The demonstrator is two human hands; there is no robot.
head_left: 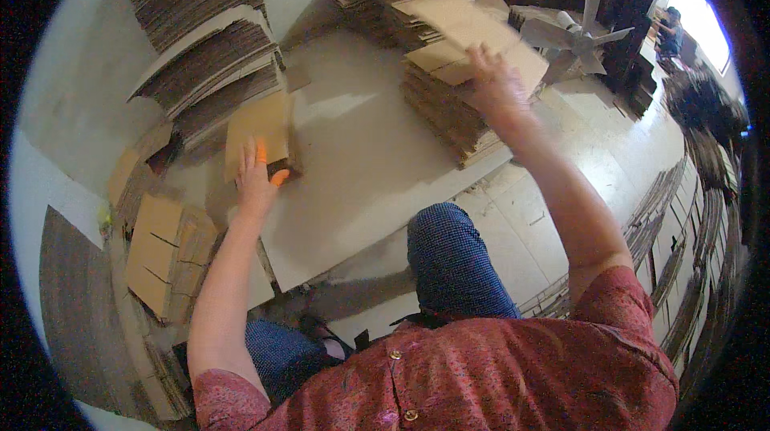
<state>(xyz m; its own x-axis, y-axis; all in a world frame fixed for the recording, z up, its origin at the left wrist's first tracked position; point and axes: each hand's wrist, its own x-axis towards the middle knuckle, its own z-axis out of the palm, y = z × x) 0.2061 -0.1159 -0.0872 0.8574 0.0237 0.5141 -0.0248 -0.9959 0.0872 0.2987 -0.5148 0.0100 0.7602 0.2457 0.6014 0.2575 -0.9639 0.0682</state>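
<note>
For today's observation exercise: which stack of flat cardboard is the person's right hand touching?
The right hand rests on the stack ahead of the blue-clad knee; other stacks stand farther left, untouched by it.

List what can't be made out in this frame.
Head view only:
- Left hand: the orange thing under it is too hidden by the fingers to identify.
- Right hand: motion-blurred; grip on the cardboard sheet unclear.
- Person at top right: too small, washed out by window glare.
- Feet: hidden by the knees.
</note>
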